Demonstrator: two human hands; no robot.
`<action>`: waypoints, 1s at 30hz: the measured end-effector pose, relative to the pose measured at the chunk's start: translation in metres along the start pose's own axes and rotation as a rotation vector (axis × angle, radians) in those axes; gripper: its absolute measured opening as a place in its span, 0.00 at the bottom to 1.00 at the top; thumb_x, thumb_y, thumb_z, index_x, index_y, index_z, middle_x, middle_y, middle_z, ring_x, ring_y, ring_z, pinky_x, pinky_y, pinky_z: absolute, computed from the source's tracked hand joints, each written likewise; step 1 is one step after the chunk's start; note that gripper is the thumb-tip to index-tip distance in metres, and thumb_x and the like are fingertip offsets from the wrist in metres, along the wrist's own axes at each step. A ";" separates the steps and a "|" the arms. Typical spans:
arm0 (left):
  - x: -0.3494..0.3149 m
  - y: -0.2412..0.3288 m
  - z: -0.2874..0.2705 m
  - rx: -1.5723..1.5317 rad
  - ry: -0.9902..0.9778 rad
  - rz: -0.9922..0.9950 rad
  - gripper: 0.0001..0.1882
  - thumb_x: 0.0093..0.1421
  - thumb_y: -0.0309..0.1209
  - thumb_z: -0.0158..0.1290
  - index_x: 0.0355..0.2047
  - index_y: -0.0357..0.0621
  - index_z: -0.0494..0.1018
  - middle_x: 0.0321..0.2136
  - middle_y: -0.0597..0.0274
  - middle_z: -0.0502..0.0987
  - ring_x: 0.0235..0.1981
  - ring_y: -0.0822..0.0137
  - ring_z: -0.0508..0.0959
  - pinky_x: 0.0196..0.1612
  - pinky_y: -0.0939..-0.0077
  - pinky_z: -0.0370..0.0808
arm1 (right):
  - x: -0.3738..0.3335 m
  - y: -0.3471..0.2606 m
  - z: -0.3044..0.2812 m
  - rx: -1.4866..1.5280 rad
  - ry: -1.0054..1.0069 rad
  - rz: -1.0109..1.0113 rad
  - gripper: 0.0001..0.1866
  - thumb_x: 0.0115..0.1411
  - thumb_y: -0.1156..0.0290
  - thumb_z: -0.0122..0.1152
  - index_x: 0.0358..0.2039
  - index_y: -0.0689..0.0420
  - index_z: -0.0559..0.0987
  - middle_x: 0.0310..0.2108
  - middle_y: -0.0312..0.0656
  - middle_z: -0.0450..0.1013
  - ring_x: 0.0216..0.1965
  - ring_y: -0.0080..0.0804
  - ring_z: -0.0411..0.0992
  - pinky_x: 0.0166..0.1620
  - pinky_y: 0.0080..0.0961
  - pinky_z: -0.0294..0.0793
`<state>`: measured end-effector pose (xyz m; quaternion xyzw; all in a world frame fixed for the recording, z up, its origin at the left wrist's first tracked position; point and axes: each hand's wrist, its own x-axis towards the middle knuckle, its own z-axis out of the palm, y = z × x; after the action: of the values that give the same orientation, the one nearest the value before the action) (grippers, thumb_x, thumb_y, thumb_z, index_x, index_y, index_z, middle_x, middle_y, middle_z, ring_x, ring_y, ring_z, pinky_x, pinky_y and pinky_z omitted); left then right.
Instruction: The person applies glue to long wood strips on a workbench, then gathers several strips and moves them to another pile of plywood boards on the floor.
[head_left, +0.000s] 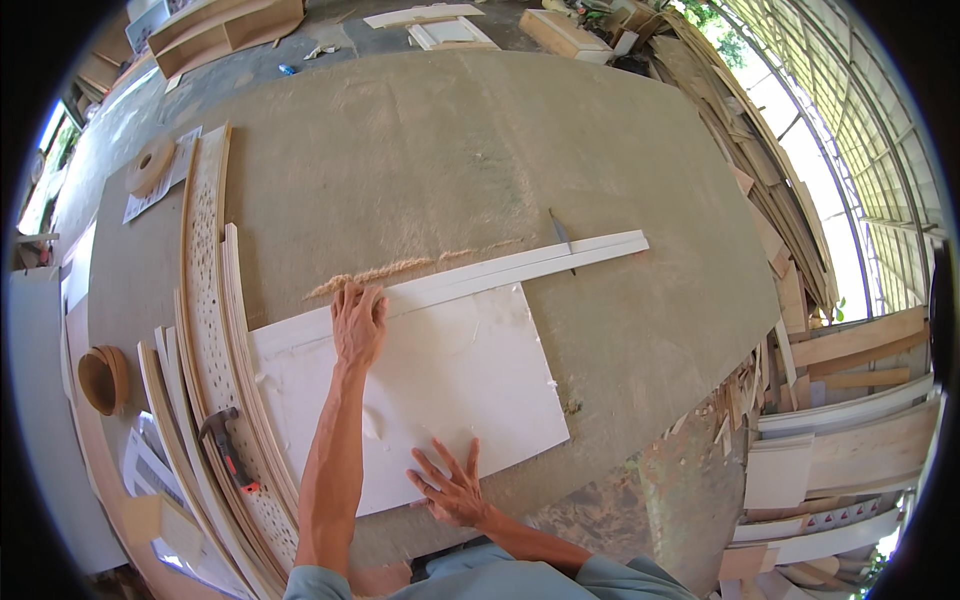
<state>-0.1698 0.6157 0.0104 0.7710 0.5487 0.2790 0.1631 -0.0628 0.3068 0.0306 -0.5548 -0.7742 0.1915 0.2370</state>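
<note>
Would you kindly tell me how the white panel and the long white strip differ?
The white panel is broad, whereas the white strip is narrow. The white strip reaches farther right than the white panel. The right hand spreads over the white panel's near edge, while the left hand is at the white strip. Both are white.

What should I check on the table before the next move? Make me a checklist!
1. Right hand resting on the board: ok, fingers spread.
2. Left hand at the strip: ok.
3. Thin tool away from both hands: ok, lying across the strip.
4. Sawdust swept away: not ok, a ridge lies along the strip.
5. Hammer off the board: ok.
6. Strip fixed down: cannot tell.
</note>
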 end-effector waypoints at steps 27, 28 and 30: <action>0.004 -0.010 -0.001 0.068 -0.013 0.073 0.13 0.64 0.33 0.56 0.48 0.47 0.75 0.44 0.56 0.71 0.50 0.52 0.69 0.57 0.55 0.65 | -0.002 -0.001 0.003 -0.012 -0.035 0.031 0.41 0.48 0.54 0.74 0.64 0.46 0.71 0.75 0.36 0.49 0.76 0.48 0.40 0.62 0.86 0.27; -0.001 -0.007 -0.001 0.049 -0.028 0.051 0.14 0.63 0.33 0.57 0.48 0.47 0.75 0.44 0.55 0.71 0.50 0.52 0.69 0.57 0.55 0.65 | -0.010 -0.002 0.003 -0.011 -0.050 0.042 0.42 0.48 0.54 0.73 0.64 0.45 0.71 0.74 0.36 0.50 0.76 0.48 0.40 0.62 0.86 0.27; -0.017 0.007 0.001 0.001 -0.072 0.003 0.15 0.63 0.33 0.57 0.49 0.47 0.75 0.45 0.55 0.71 0.51 0.51 0.69 0.57 0.55 0.65 | -0.026 -0.005 0.001 -0.011 -0.022 0.035 0.41 0.49 0.52 0.72 0.64 0.45 0.71 0.75 0.36 0.49 0.76 0.48 0.39 0.62 0.87 0.28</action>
<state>-0.1685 0.5974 0.0089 0.7814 0.5417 0.2508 0.1821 -0.0600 0.2806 0.0280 -0.5675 -0.7679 0.1975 0.2218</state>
